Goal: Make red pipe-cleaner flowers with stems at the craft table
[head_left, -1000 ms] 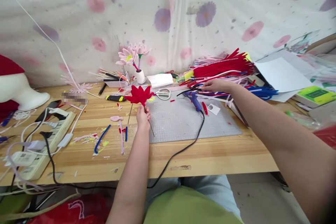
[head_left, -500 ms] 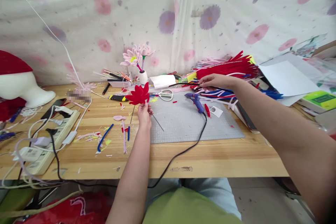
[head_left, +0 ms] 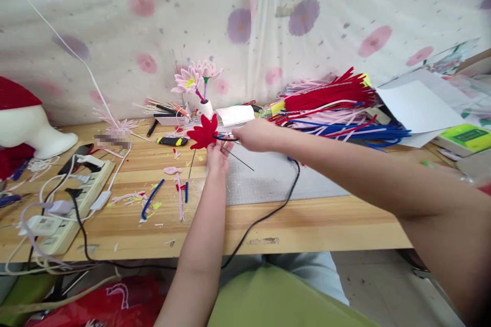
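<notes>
My left hand [head_left: 218, 157] is closed around the base of a red fuzzy flower [head_left: 205, 134] and holds it above the table. A thin dark wire stem [head_left: 241, 162] slants out below, to the right of that hand. My right hand [head_left: 255, 134] pinches a black pipe cleaner [head_left: 224, 138], whose far end meets the base of the flower near my left fingers. Whether it is wound round the stem I cannot tell. The grey cutting mat [head_left: 264, 184] lies beneath. My right forearm hides the glue gun, though its black cord [head_left: 264, 222] shows.
Bundles of red pipe cleaners [head_left: 330, 97] and blue pipe cleaners [head_left: 360, 133] lie at the back right. Pink flowers stand in a small white vase [head_left: 206, 108]. A utility knife [head_left: 172, 141], scraps and a power strip [head_left: 82, 202] with tangled cables occupy the left.
My right hand has come leftward from beside the pipe cleaner bundles to the red flower, bringing the black pipe cleaner with it. My left hand has shifted slightly right, still holding the flower.
</notes>
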Tool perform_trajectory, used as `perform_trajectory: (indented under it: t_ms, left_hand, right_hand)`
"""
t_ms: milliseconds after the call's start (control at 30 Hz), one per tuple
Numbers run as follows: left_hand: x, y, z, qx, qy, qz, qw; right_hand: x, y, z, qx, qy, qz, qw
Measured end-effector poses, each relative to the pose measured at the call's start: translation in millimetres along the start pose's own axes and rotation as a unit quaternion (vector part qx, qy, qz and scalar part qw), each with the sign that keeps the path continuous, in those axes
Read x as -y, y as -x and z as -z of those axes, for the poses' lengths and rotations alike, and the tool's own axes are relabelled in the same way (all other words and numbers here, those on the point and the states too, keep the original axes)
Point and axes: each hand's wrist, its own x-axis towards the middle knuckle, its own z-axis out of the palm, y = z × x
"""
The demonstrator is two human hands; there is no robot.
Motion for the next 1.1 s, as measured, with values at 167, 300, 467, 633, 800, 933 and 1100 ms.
perform_trajectory:
  t_ms: [167, 300, 467, 633, 800, 933, 1100]
  left_hand:
    - [-15, -1, 17.8, -0.014, 0.012, -0.022, 1.000]
    - [-25, 1, 30.8, -0.036, 0.005, -0.025, 0.999]
    - [-26, 2, 39.0, -0.055, -0.003, -0.040, 0.998]
    - [-20, 1, 36.2, -0.024, 0.035, -0.055, 0.998]
    - [-11, 3, 26.3, -0.004, 0.062, -0.057, 0.996]
    - [-5, 5, 25.4, 0.012, 0.066, -0.069, 0.995]
    - [-4, 5, 31.1, 0.020, 0.052, -0.092, 0.994]
  right_hand:
    - [30, 12, -39, 0.097, 0.045, 0.005, 0.994]
    - [23, 17, -58, 0.184, 0.000, 0.004, 0.983]
    - [14, 23, -73, 0.268, -0.099, 0.015, 0.958]
    - [13, 24, -80, 0.246, -0.253, 0.022, 0.935]
    - [25, 9, -96, 0.120, -0.402, -0.025, 0.908]
    - [36, -1, -110, 0.060, -0.420, -0.082, 0.902]
    - [40, 3, -117, -0.015, -0.362, -0.065, 0.930]
